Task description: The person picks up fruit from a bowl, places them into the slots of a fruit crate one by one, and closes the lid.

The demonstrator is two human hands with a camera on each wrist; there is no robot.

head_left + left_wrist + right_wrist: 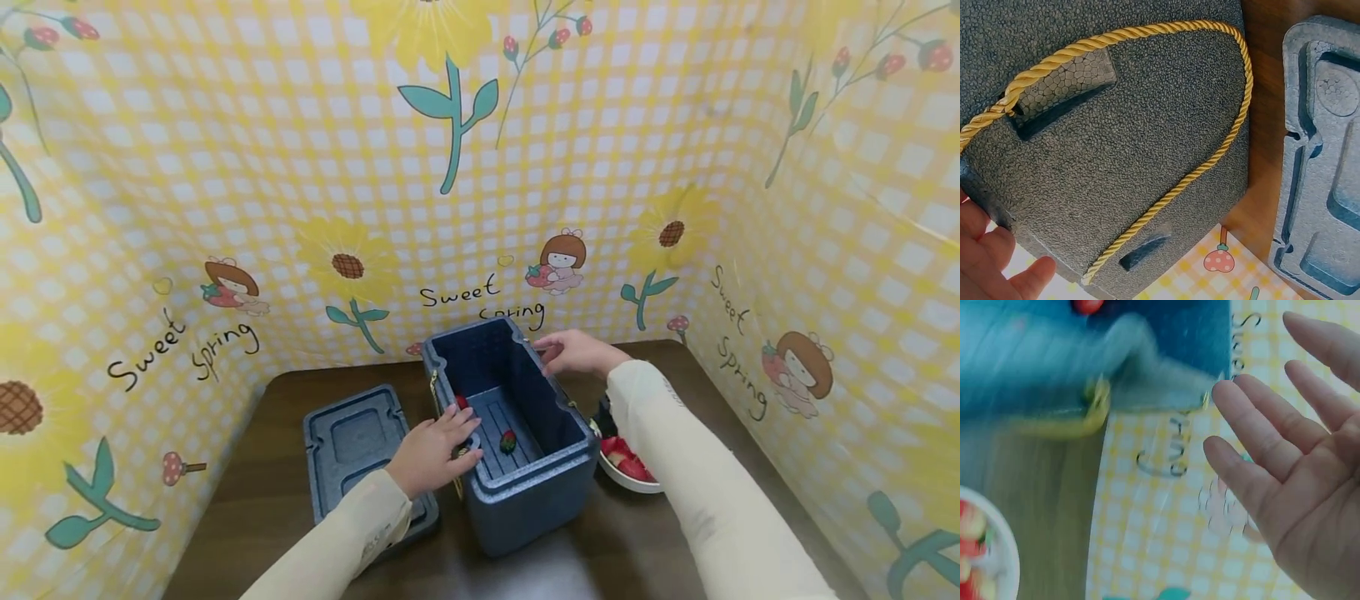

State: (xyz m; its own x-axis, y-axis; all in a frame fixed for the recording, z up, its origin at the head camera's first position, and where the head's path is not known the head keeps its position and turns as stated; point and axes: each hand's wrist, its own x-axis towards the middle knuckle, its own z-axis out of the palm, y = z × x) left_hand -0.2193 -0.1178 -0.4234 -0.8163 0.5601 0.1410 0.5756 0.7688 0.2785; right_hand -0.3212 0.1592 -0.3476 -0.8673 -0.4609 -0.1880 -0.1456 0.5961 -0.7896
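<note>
On the brown table, the blue box stood right of a lid, left hand splayed over the box's left rim, right hand spread, empty, near its far right edge, where lopsided pushing could have tipped it.

Box, lower centre of head view: speckled blue-grey, darker blue inside. Lid, lower left of centre: same blue-grey. Rope, across left wrist view: golden yellow, twisted strands. Strawberry, inside box: red, green at one end. Bowl, lower right: white; pieces in it red with pale patches. Table: brown, wood grain. Sleeves, bottom: cream. Cloth, upper frame: yellow-white gingham, yellow sunflowers, teal stems, black lettering.
</note>
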